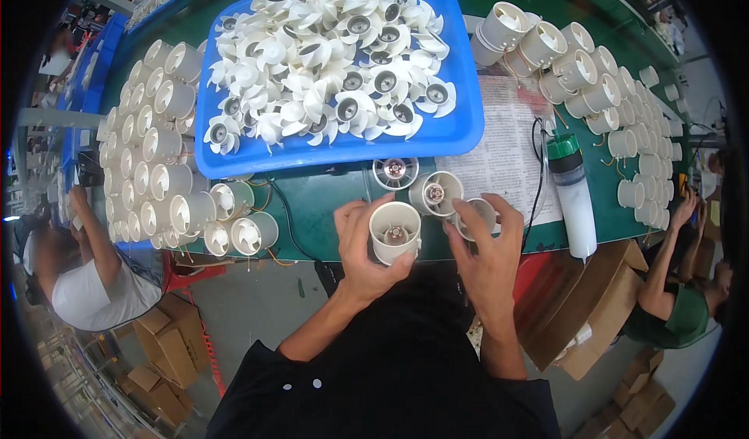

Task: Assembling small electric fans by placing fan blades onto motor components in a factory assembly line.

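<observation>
Fan wheels [335, 57], pale and heaped high, are filling a blue tray [343, 156] that is taking up the middle of a green table [328, 209]. Just on the tray's near side, two bare hands are working apart: the left hand [365, 256] is clamping a white cup [395, 232], whose open top is showing a coppery centre, while the right hand [490, 263] is curling thumb and fingers around a pale round part [476, 217], half hidden by those fingers. Between them and the tray, a tilted cup [437, 193] is resting; I cannot tell whether the right thumb is touching it. Close under the tray's near edge, a spoked ring [395, 172] is sitting.

Left of the tray, a bank of cups [164, 143] is crowding the table, some trailing thin wires; well to its right, another bank [624, 135] is curving away. Newspaper [499, 119] is lying just right of the tray, with a white cylinder [576, 213], green at one end, resting at its right side.

Around the room, a co-worker in white [101, 291] is sitting well left of the tray, near an opened carton [172, 338]. Well to its right, a co-worker in green [675, 314] is raising both arms, and a long cardboard box [577, 314] is standing below the table's edge.
</observation>
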`<act>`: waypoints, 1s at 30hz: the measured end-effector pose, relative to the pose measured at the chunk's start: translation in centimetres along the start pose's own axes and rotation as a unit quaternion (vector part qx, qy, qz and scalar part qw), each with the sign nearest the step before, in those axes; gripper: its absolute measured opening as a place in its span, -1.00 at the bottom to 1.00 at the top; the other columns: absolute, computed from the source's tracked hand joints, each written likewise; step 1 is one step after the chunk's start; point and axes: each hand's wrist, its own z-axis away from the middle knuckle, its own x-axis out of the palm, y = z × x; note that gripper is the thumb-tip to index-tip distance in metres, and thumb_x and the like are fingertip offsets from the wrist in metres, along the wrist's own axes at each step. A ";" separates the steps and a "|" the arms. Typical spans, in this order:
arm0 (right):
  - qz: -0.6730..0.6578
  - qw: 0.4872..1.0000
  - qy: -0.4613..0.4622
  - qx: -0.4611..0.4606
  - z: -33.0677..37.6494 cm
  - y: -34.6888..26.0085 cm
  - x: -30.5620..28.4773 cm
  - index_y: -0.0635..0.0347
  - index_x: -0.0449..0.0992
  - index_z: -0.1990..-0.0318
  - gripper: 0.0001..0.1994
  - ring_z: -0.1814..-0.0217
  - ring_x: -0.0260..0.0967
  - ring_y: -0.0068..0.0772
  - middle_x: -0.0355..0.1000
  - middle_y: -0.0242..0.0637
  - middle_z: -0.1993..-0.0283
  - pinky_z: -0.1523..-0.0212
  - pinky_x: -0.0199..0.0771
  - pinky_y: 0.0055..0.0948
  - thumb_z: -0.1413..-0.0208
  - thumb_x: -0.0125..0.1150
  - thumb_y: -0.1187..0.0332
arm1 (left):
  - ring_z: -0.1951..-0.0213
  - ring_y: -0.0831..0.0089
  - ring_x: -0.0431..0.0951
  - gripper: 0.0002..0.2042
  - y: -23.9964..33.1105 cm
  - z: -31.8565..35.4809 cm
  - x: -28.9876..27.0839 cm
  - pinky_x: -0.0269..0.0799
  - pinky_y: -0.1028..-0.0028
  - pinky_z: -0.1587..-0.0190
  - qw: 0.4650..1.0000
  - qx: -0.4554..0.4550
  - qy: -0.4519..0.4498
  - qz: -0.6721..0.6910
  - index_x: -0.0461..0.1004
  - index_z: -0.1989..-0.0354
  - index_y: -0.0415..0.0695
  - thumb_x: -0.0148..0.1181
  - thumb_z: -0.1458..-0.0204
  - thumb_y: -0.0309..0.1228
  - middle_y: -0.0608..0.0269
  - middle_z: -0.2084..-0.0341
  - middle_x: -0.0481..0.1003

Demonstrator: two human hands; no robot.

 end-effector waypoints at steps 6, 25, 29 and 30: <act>0.023 0.998 0.042 0.048 -0.4 0.8 -0.7 0.01 0.60 0.04 -0.58 -0.09 0.31 -0.08 0.34 -0.14 -0.08 -0.06 0.38 -0.20 0.13 0.48 0.49 | 0.02 0.14 0.29 -0.31 -0.2 0.1 0.5 0.26 0.23 -0.06 0.999 -0.022 -0.005 -0.025 0.42 -0.08 -0.32 0.38 0.18 -0.08 0.09 0.15 0.46; 0.051 0.998 -0.003 -0.048 -3.5 1.8 1.0 0.12 0.40 -0.18 -0.33 0.24 0.30 -0.20 0.36 -0.27 0.32 0.21 0.25 -0.24 0.13 0.49 0.16 | -0.10 0.15 0.28 -0.32 -0.7 1.0 0.6 0.24 0.23 -0.18 0.987 -0.096 0.066 0.114 0.34 -0.13 -0.32 0.37 0.09 -0.11 -0.03 -0.06 0.35; 0.074 0.997 0.003 -0.012 -4.8 2.8 0.4 0.14 0.39 -0.20 -0.31 0.20 0.31 -0.14 0.38 -0.21 0.24 0.16 0.30 -0.21 0.14 0.51 0.20 | -0.13 0.10 0.25 -0.34 -0.9 1.1 0.7 0.17 0.16 -0.21 0.990 -0.076 0.068 0.094 0.37 -0.10 -0.27 0.39 0.13 -0.12 -0.05 -0.10 0.32; 0.089 0.996 0.002 -0.008 -5.3 2.9 0.6 0.15 0.39 -0.20 -0.31 0.18 0.32 -0.13 0.38 -0.20 0.21 0.13 0.31 -0.21 0.15 0.51 0.22 | -0.13 0.10 0.25 -0.34 -0.8 0.9 0.6 0.17 0.16 -0.21 0.990 -0.077 0.077 0.091 0.37 -0.10 -0.27 0.39 0.13 -0.12 -0.05 -0.10 0.32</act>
